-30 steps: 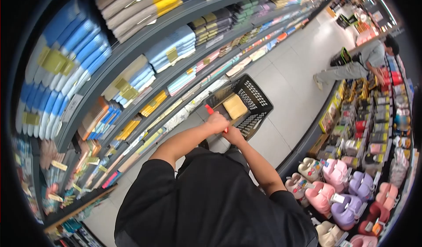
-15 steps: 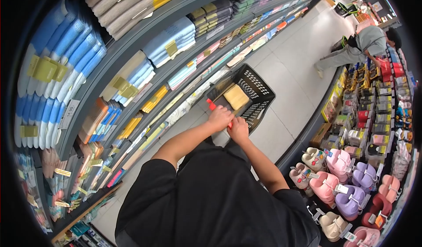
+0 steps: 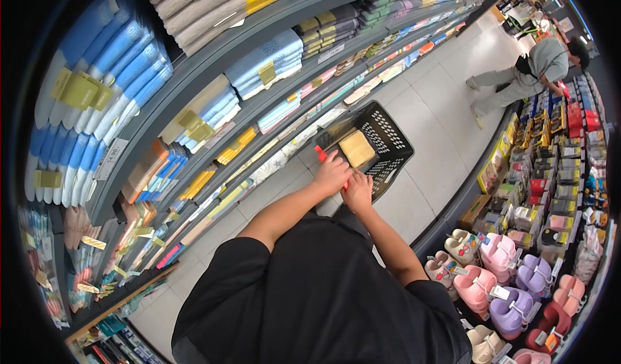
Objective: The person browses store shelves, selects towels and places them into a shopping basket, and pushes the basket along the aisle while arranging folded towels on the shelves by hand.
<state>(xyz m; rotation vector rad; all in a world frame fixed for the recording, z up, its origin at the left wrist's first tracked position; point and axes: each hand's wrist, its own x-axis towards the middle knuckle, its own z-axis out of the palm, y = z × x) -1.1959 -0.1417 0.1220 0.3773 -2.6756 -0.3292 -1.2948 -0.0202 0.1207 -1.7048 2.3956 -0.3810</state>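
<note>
In the head view a black shopping basket cart with perforated sides stands in front of my body. A pale yellow, block-shaped package lies inside it. Along the cart's near side runs a red handle, its tip showing beyond my left hand. My left hand is closed around the handle. Right beside it, my right hand is also curled over the handle near its other end, where a bit of red shows between the two hands. Both sets of fingers partly hide the bar.
Shelves of folded towels curve along the left. To the right, a display holds clogs and hanging packets. A tiled floor runs between them. Farther up the aisle, a person in grey stands at the right-hand display.
The view has shifted slightly, so the cart and my hands appear a little lower and to the right. The other person has shifted their legs and now holds something red.
</note>
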